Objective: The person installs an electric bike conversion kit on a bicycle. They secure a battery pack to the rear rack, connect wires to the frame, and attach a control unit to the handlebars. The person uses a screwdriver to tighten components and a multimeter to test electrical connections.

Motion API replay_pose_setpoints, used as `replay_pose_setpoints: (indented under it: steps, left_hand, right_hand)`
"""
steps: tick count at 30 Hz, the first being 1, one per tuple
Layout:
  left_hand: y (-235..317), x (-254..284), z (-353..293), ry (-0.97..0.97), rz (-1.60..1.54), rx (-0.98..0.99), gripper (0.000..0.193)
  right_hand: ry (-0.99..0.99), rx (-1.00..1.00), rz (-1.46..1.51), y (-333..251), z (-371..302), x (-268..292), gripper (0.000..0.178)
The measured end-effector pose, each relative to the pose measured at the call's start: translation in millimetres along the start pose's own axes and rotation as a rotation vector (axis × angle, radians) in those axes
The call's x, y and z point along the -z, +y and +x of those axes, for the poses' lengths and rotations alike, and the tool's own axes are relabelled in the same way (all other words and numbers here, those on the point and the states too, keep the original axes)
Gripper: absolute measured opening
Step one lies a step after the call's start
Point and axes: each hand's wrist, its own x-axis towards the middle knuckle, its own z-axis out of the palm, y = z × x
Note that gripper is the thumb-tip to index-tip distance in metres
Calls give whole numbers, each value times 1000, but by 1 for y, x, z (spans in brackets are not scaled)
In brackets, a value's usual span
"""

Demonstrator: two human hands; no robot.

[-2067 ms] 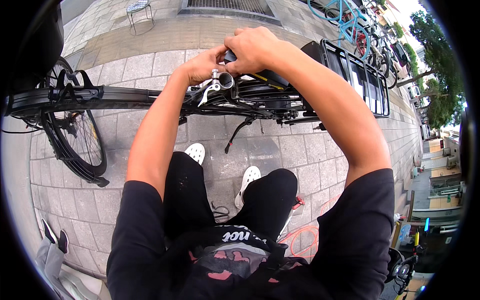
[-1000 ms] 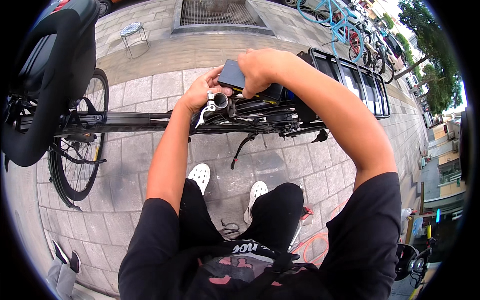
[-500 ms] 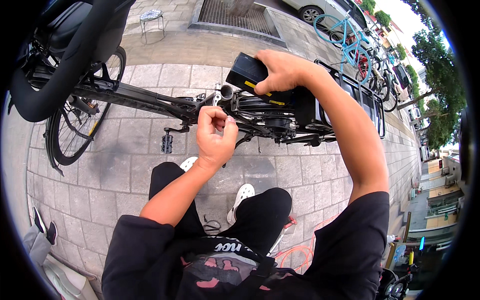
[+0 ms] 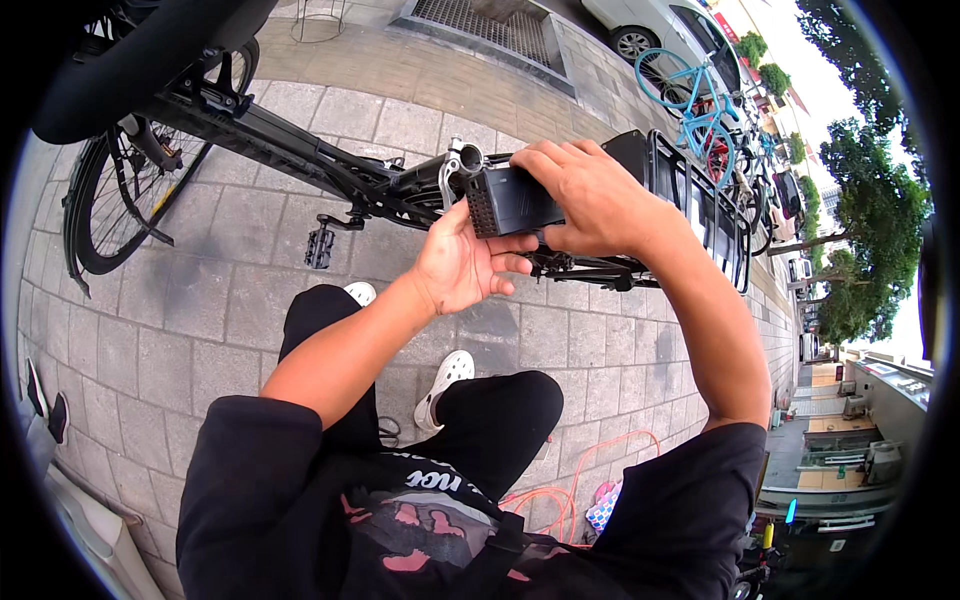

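A black, box-shaped battery pack (image 4: 515, 198) with a finely dotted end face is held over the bicycle frame. My right hand (image 4: 590, 195) grips it from above and the right, fingers over its top. Palm up at its lower left end is my left hand (image 4: 460, 262), thumb by the end face and fingers loosely spread under it. Just beyond the pack's end stands the open seat tube (image 4: 470, 157) with a silver clamp lever (image 4: 449, 182). Part of the black bicycle frame (image 4: 300, 150) behind the pack is hidden by it and my hands.
A rear rack (image 4: 700, 200) extends to the right of the pack. Below the frame hangs a pedal (image 4: 319, 245). An orange hose (image 4: 560, 500) lies on the paving near my legs. Other bicycles (image 4: 690, 110) and a white car (image 4: 660, 30) stand at the far right.
The battery pack has come toward me and turned, its dotted end now facing me. My left hand has gone from a curled pinch near the clamp to spread fingers beneath the pack.
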Motion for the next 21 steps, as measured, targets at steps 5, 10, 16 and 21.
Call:
replay_pose_setpoints:
  steps: [5, 10, 16, 21]
  left_hand:
    - [-11, 19, 10, 75, -40, -18, 92]
    - [-1, 8, 7, 159, 61, 83, 85]
    - [1, 35, 14, -38, -50, 159, 61]
    - [-8, 12, 11, 5, -128, 97, 72]
  right_hand:
    - [32, -13, -145, -23, -5, -21, 77]
    - [140, -103, -187, -43, -10, -38, 72]
    - [560, -716, 91, -105, -12, -68, 70]
    - [554, -912, 71, -143, -1, -93, 78]
